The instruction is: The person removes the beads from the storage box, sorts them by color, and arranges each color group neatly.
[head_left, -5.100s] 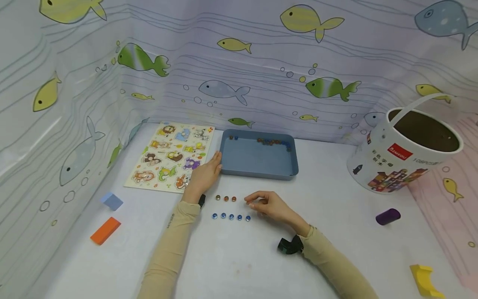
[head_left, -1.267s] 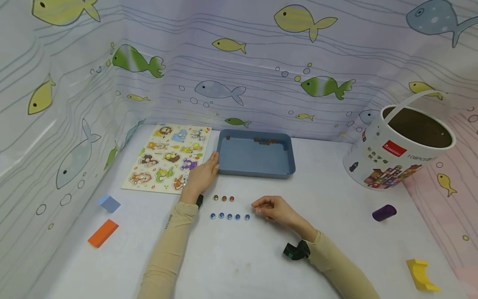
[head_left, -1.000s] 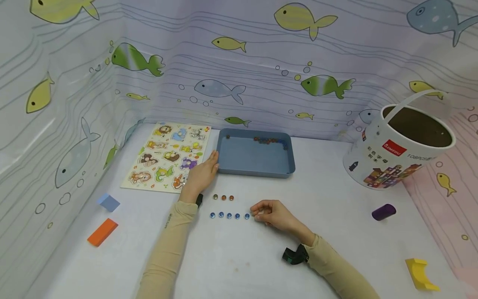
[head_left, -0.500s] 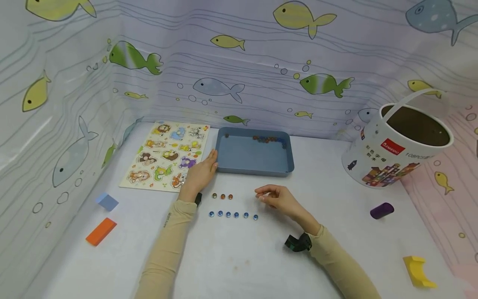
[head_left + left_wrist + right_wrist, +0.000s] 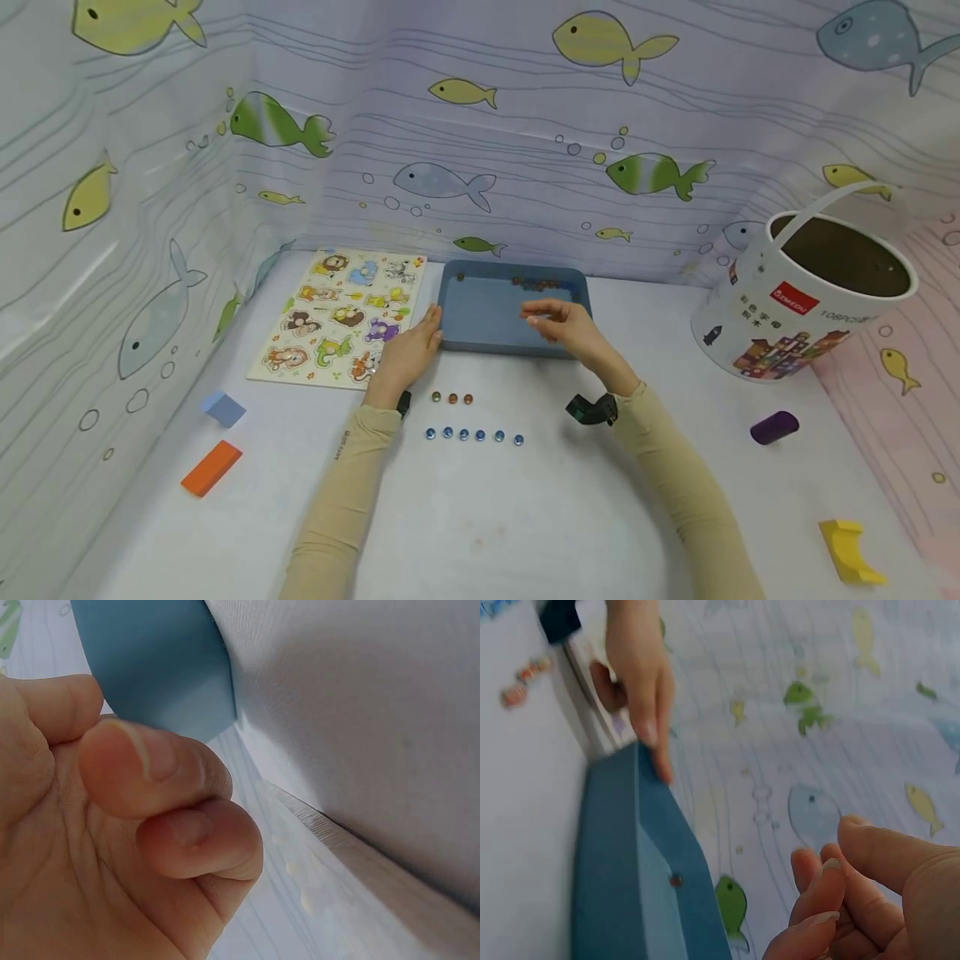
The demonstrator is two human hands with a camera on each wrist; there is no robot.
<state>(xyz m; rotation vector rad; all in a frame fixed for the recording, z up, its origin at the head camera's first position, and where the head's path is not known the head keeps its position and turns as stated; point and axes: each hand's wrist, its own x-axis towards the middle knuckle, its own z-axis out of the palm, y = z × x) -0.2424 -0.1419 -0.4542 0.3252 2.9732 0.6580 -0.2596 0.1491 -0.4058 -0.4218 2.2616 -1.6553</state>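
Observation:
My left hand [image 5: 408, 354] rests against the left wall of the blue-grey tray [image 5: 480, 346], fingers along its side. In the left wrist view, two fingertips [image 5: 199, 829] bend toward the palm near the tray's wall. Over the tray's front right part hovers my right hand [image 5: 566, 325], fingers loosely bent and holding nothing. A lone brownish glass bead [image 5: 461, 277] lies in the tray's far left corner. A cluster of orange and blue beads [image 5: 536, 284] lies along the back, partly hidden. On the table sit a row of blue beads [image 5: 464, 434] and three greenish and orange beads [image 5: 453, 399].
An animal puzzle board [image 5: 341, 321] lies left of the tray. A large white bucket [image 5: 795, 308] stands at the right. Around the edges lie a blue block [image 5: 223, 408], an orange block [image 5: 212, 468], a purple cylinder [image 5: 775, 427] and a yellow arch block [image 5: 849, 552].
A blue bead has left the tray's left corner and sits at the right end of the blue row. My right hand has let go and moved up over the tray; my left stays.

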